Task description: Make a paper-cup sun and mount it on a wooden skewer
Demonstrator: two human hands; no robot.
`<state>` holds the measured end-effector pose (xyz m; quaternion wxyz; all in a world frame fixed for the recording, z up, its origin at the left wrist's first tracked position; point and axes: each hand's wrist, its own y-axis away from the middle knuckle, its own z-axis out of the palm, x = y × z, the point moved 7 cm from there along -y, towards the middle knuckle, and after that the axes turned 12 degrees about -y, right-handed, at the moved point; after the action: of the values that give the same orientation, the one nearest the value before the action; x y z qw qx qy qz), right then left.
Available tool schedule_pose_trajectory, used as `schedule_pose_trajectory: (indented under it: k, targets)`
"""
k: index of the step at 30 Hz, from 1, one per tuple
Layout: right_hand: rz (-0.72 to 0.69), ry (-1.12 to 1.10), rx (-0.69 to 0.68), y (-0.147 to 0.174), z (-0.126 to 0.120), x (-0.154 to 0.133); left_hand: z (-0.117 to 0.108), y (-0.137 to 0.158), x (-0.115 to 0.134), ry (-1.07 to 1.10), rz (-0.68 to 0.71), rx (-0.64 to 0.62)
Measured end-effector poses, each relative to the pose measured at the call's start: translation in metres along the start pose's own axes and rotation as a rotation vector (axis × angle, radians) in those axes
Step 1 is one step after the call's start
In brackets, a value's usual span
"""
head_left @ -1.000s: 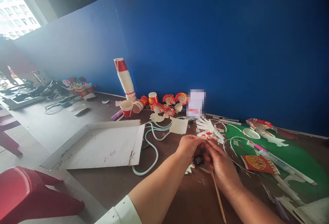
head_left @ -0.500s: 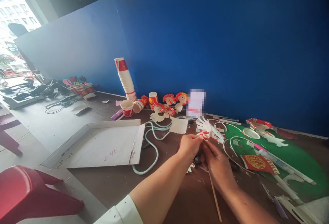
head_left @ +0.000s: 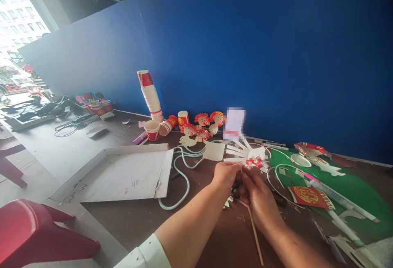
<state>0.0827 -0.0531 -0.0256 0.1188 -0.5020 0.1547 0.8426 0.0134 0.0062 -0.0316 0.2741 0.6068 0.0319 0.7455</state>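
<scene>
Holding a paper-cup craft piece [head_left: 252,159] above the desk [head_left: 196,223], both hands meet at its base near the scene's middle. Entry by item:

- Left hand [head_left: 225,174]: fingers closed in a pinch on the near-left edge of the craft piece, seemingly to steady it while the other hand works.
- Right hand [head_left: 259,198]: fingers closed around a thin wooden stick [head_left: 255,235], which slants from the palm down toward the near edge; the fingertips also press at the craft piece's base, apparently to keep stick and paper together.
- Craft piece: white cut strips fanned out to the left and far side, a red-patterned curled part at the centre; raised just clear of the desk, between the hands and the blue partition [head_left: 245,46].
- White shallow cardboard tray [head_left: 92,163]: flat on the desk, left of the hands, pink marks on its floor.
- Pale green cable [head_left: 181,178]: looped between the tray and the hands.
- Stack of paper cups [head_left: 150,94]: leaning against the partition, far left of the hands; single cups [head_left: 152,129] stand and lie beside it.
- Finished red-and-white figures [head_left: 201,126]: propped along the partition's foot, right of the cups.
- Green mat [head_left: 353,186]: right of the hands, carrying a red patterned paper [head_left: 307,196], pens and white offcuts, all within the right hand's reach.
- Red plastic stool [head_left: 33,235]: near left corner, off the desk.
</scene>
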Motion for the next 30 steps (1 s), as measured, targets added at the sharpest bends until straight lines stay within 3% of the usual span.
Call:
schedule_pose_trajectory:
  k: [10,14,22,30]
  targets:
    - [0.083,-0.136,-0.019,-0.002,0.000,0.006,-0.004,-0.005,0.003,0.000,0.052,0.036]
    - [0.110,-0.188,-0.062,-0.002,0.005,0.006,0.000,-0.002,0.005,-0.005,0.056,-0.012]
    - [0.207,-0.371,-0.101,-0.002,0.009,0.008,0.000,0.000,-0.002,-0.001,-0.069,0.002]
    - [0.287,-0.506,-0.046,-0.007,0.004,0.014,0.000,-0.004,0.001,0.029,0.032,-0.007]
